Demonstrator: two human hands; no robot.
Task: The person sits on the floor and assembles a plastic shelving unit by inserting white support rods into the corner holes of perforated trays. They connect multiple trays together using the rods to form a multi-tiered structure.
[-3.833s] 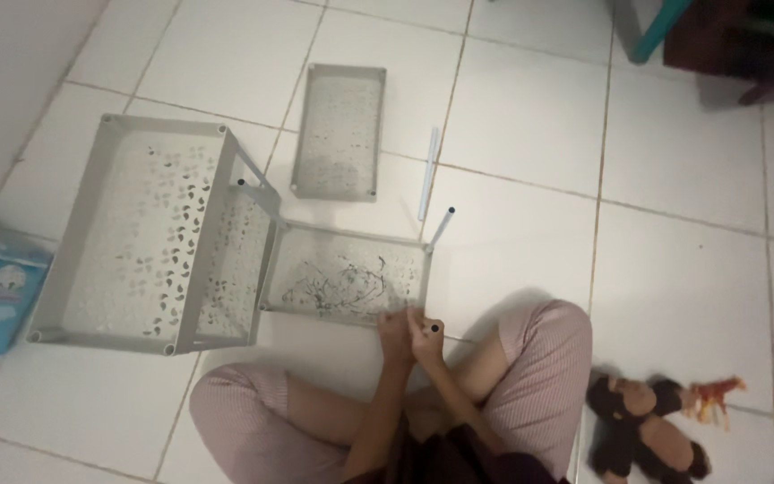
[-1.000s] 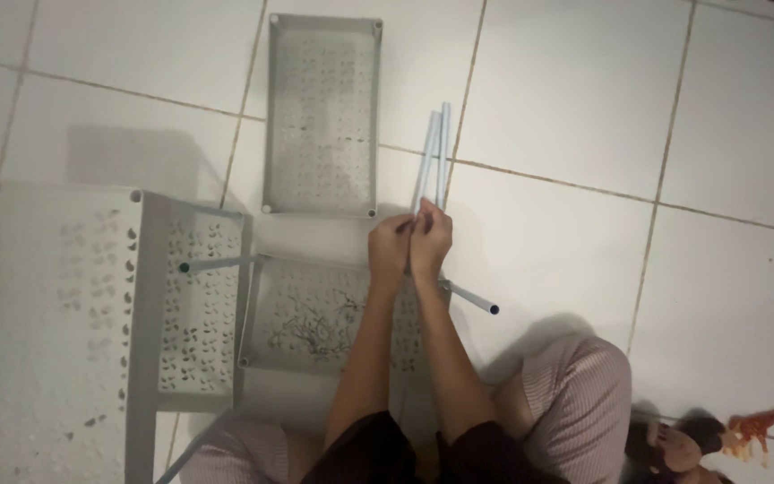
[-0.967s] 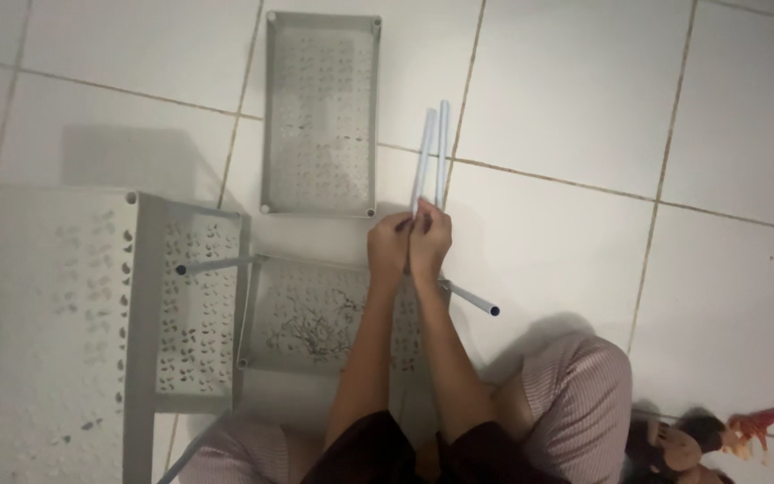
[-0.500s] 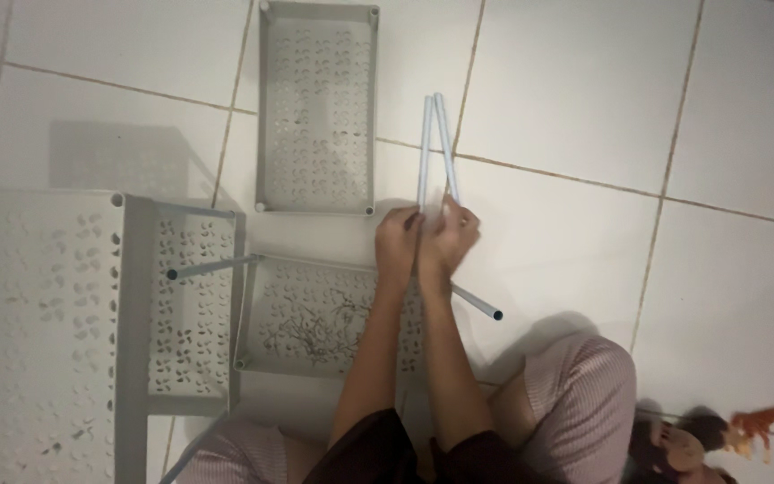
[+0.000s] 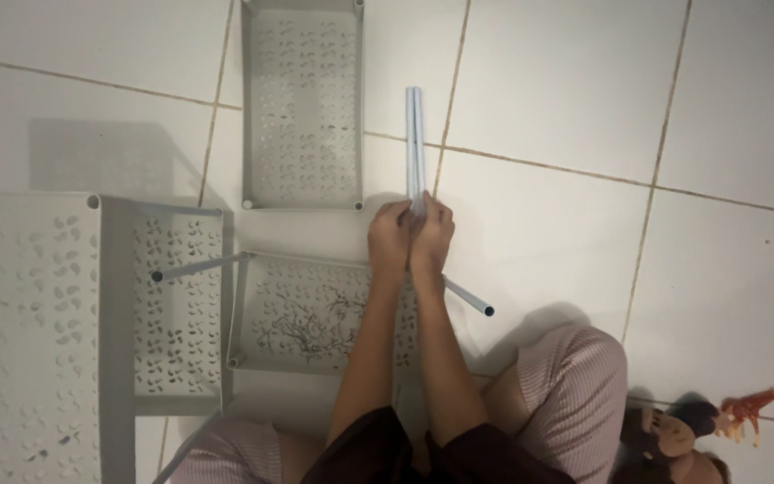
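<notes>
My left hand (image 5: 391, 237) and my right hand (image 5: 431, 235) are pressed together over the floor, both gripping two thin pale tubes (image 5: 415, 142) that lie side by side and point away from me. Below my hands lies a grey perforated tray (image 5: 302, 314) with dark scribble-like marks on it. A tube (image 5: 467, 297) sticks out from its right corner. Another tube (image 5: 197, 266) sticks out at its left corner.
A second perforated tray (image 5: 301, 106) lies flat just beyond my hands. A partly built grey shelf unit (image 5: 64, 323) lies on its side at the left. A soft toy (image 5: 700, 426) lies by my right knee. White tiled floor (image 5: 584, 108) stretches to the right.
The two tubes, spread slightly half a second ago, are now closed up parallel. My hands have shifted a little left, still holding them.
</notes>
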